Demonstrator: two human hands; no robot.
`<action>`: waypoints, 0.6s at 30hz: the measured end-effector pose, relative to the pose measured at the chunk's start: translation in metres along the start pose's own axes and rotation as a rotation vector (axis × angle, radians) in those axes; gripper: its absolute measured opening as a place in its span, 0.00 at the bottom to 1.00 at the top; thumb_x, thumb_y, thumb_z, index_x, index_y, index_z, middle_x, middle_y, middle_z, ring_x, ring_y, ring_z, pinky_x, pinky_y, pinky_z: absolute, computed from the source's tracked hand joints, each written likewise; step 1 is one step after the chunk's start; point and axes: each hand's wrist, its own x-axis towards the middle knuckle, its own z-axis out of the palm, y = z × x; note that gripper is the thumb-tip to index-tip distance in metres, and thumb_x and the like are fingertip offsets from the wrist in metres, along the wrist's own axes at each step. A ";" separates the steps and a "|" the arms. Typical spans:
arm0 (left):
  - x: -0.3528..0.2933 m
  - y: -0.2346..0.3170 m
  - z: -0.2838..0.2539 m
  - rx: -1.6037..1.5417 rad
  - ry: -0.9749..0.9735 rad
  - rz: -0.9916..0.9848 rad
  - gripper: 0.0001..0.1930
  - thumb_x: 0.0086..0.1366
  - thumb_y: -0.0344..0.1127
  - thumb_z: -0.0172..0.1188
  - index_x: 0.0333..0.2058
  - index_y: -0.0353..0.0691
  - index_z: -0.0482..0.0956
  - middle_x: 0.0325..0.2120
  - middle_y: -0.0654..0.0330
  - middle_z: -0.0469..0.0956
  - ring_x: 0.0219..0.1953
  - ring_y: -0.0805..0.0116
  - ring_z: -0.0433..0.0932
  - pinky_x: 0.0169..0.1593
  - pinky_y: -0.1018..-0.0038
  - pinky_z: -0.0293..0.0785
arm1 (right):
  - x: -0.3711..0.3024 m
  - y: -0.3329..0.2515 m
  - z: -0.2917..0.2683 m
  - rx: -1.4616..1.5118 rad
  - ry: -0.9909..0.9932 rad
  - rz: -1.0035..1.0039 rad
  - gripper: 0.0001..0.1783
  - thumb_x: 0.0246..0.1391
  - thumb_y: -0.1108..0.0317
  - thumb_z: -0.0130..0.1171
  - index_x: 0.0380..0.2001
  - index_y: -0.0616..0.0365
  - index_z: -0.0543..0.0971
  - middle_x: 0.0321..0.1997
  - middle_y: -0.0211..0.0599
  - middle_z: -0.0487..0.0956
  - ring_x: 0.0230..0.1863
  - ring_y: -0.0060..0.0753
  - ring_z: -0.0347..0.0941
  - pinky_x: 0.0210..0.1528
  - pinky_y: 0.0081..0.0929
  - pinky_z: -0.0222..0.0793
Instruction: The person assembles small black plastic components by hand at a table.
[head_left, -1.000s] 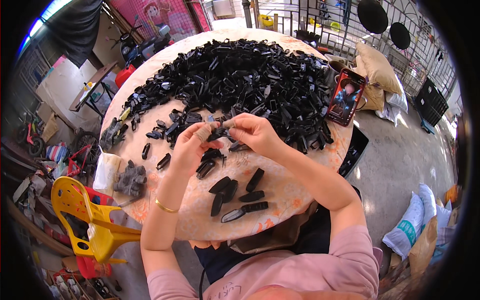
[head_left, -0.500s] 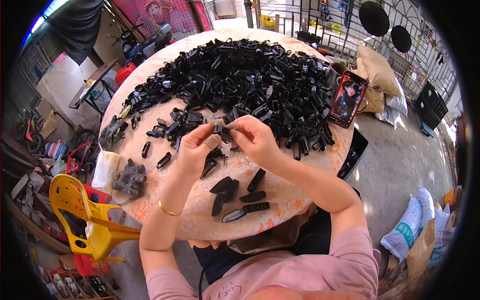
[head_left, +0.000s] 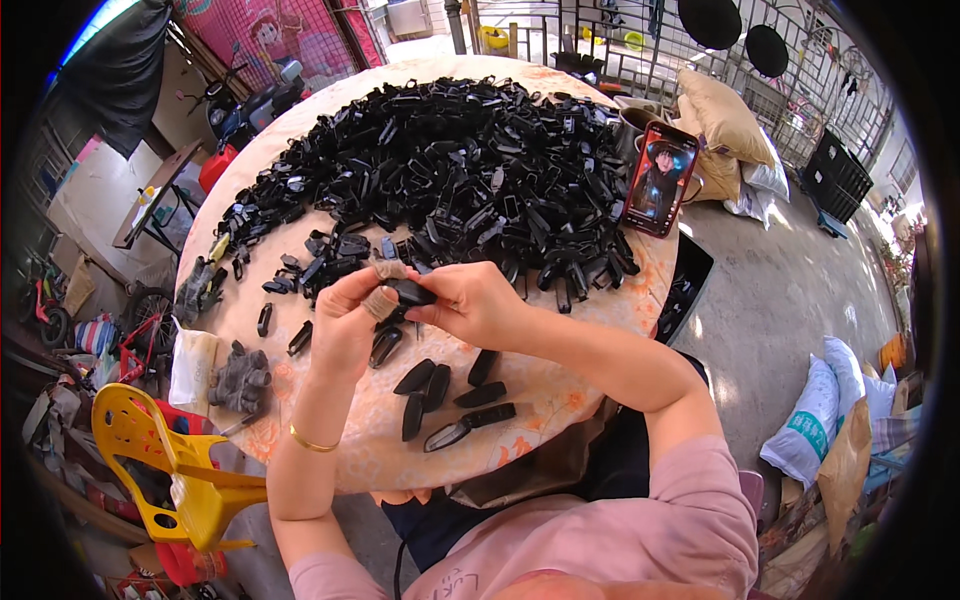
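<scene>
Both hands meet over the near half of a round table (head_left: pixel 300 400), pinching one small black plastic casing (head_left: pixel 411 292) between them. My left hand (head_left: pixel 345 325) has tan tape round its fingertips and grips the casing's left end. My right hand (head_left: pixel 475 303) holds the other end between thumb and fingers. The casing's smooth rounded side shows; the fingers partly hide it. Nearer me lies a small group of black casings (head_left: pixel 437 388), apart from the large heap of black plastic parts (head_left: pixel 450 160) that covers the far half. A few loose parts (head_left: pixel 300 338) lie left of my hands.
A phone (head_left: pixel 660 180) with a lit screen leans upright at the heap's right. Grey gloves (head_left: pixel 240 380) and a white packet (head_left: pixel 192 365) lie at the left edge. A yellow plastic chair (head_left: pixel 150 455) stands left. Sacks (head_left: pixel 805 420) and a black crate (head_left: pixel 838 175) are on the right.
The casing has been turned so its smooth side shows, and my right hand lies further across it. The whole view has shifted, with the table now further left in it.
</scene>
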 end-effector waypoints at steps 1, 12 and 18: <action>-0.002 0.000 0.000 -0.002 -0.004 0.011 0.10 0.58 0.23 0.55 0.39 0.31 0.77 0.35 0.59 0.78 0.37 0.75 0.75 0.45 0.80 0.70 | 0.000 -0.002 -0.001 0.000 0.003 0.007 0.17 0.41 0.63 0.66 0.34 0.61 0.78 0.23 0.43 0.75 0.23 0.39 0.72 0.25 0.28 0.67; -0.009 0.005 0.024 0.957 -0.490 -0.143 0.09 0.52 0.34 0.61 0.32 0.38 0.76 0.23 0.53 0.77 0.26 0.59 0.75 0.32 0.70 0.70 | 0.005 0.031 -0.025 -0.428 -0.325 -0.094 0.14 0.34 0.68 0.65 0.30 0.54 0.78 0.28 0.32 0.75 0.35 0.37 0.68 0.37 0.30 0.68; 0.038 -0.022 -0.024 1.384 -0.009 0.330 0.08 0.53 0.31 0.58 0.31 0.35 0.77 0.31 0.53 0.76 0.38 0.53 0.70 0.43 0.66 0.68 | 0.002 0.026 -0.014 -0.508 -0.369 0.003 0.09 0.36 0.69 0.62 0.26 0.54 0.76 0.33 0.34 0.72 0.40 0.37 0.68 0.41 0.29 0.69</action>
